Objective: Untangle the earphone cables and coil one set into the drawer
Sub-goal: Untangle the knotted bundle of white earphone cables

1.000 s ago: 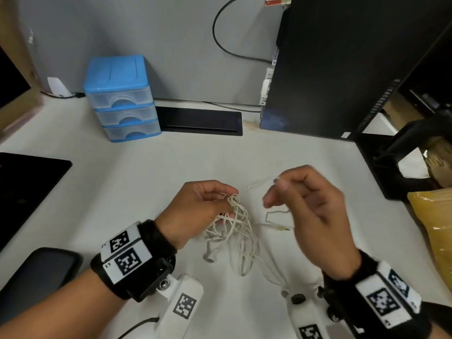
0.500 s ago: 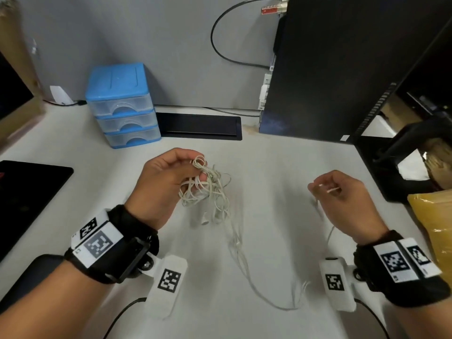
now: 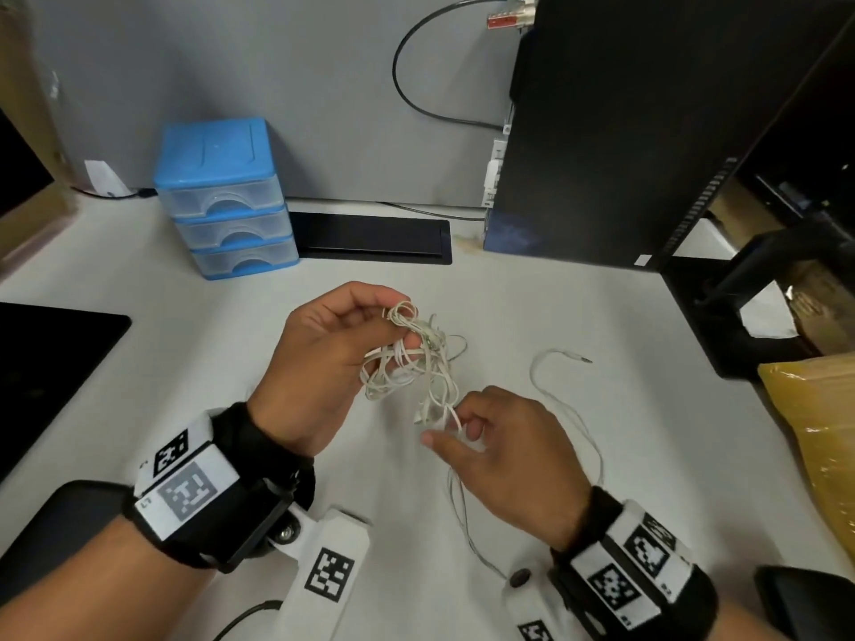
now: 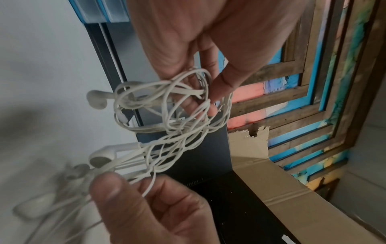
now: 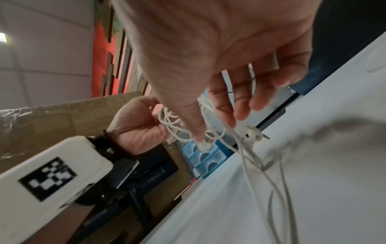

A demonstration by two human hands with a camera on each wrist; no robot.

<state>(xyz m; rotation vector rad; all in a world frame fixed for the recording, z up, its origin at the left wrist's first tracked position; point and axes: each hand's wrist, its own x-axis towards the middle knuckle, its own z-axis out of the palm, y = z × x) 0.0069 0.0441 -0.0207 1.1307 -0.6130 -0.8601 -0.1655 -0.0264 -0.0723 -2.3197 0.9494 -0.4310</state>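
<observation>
Patience matters most at this stage: the knot should be loosened strand by strand, not yanked, since pulling hard would likely cinch the loops tighter. The left hand (image 3: pixel 324 363) sits at the centre of the head view, its grip clamped on the top of the tangled earphone cables (image 3: pixel 412 358), holding the bundle above the tabletop (image 3: pixel 578 293). Just below and right of it, the right hand (image 3: pixel 499 451) pinches a strand at the bundle's lower end, near an earbud (image 4: pixel 98 99). A good move, I judge, is to keep the left grip steady as an anchor while the right one follows a single strand and feeds it back through each loop.

Cables are thin, white and limp, wound into many overlapping loops; several earbuds dangle from the clump in the left wrist view. One freed length trails to the right across the tabletop, ending in a plug (image 3: pixel 584 360). The blue drawer unit (image 3: pixel 222 196) stands in the upper left, all drawers closed.
</observation>
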